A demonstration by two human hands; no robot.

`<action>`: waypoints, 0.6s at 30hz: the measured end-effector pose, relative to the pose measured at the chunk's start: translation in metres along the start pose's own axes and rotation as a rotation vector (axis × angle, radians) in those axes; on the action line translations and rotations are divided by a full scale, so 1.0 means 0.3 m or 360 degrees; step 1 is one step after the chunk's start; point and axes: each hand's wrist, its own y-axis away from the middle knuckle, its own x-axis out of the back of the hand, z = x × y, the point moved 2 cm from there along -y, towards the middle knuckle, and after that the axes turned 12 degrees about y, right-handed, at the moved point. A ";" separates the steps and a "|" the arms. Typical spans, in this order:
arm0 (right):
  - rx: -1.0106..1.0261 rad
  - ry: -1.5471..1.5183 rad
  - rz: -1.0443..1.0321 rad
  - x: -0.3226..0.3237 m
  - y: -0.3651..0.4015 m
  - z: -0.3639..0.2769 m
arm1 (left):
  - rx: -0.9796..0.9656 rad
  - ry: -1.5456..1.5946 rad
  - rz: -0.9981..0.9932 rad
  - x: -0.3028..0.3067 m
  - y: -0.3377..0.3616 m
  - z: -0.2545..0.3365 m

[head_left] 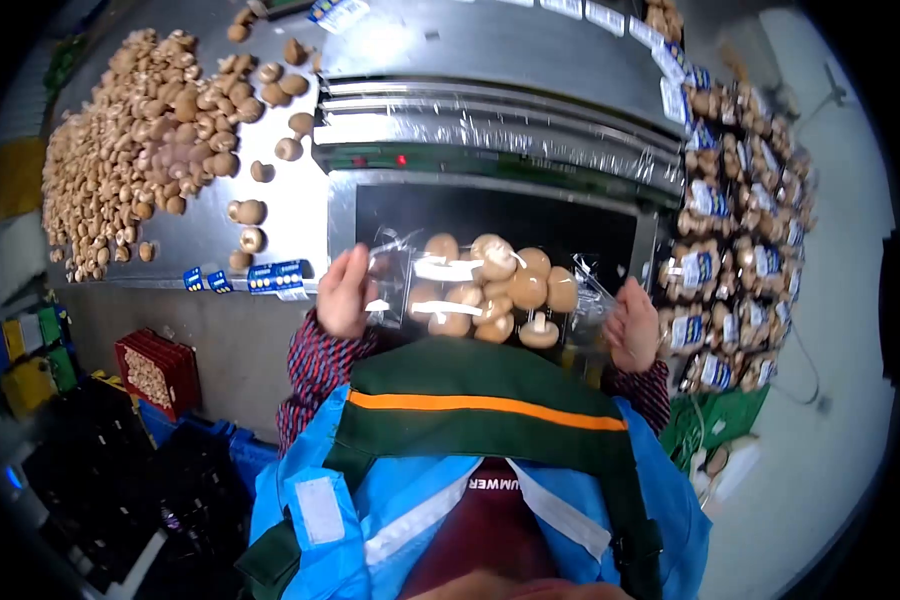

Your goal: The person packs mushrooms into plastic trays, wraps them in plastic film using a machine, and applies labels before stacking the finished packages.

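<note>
Brown-capped mushrooms [495, 308] sit in front of my body in a dark tray, with clear plastic film [390, 270] stretched over them. My left hand [344, 294] is closed on the film's left end. On the other side, my right hand [632, 325] pinches the film's right end. Light glares off the film over the caps. One mushroom near the front shows its stem. The tray's edges are mostly hidden under the film. Behind it lies the black plate [570, 215] of a wrapping machine [500, 130].
Loose mushrooms [120, 150] are heaped on the metal table at left, near blue labels [275, 277] along its edge. Wrapped mushroom packs [695, 268] stand in rows at right. A red crate [175, 385] of mushrooms is low at left. More labels [605, 18] line the top right.
</note>
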 end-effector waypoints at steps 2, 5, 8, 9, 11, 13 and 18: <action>-0.0301 -0.0101 0.0216 0.049 0.036 0.154 | 0.0307 -0.0079 0.0005 0.182 0.044 -0.104; 0.0139 0.1048 -0.0006 0.098 -0.144 0.604 | 0.0895 0.0550 -0.0564 0.166 0.024 -0.265; -0.0226 0.0769 -0.0463 -0.006 -0.204 0.686 | 0.0787 0.0925 -0.0531 -0.101 0.096 -0.233; -0.0228 0.0755 -0.0601 -0.025 -0.175 0.652 | 0.0645 0.1015 -0.0812 -0.146 0.079 -0.230; -0.0160 0.0799 -0.0878 -0.059 -0.129 0.536 | 0.0360 0.1208 -0.1381 -0.236 0.045 -0.219; -0.0023 0.0899 -0.1146 -0.097 -0.081 0.397 | 0.0283 0.1196 -0.1597 -0.265 0.066 -0.201; 0.0742 0.1261 -0.1609 -0.231 0.071 -0.125 | 0.1086 0.0609 -0.1546 -0.373 0.103 0.024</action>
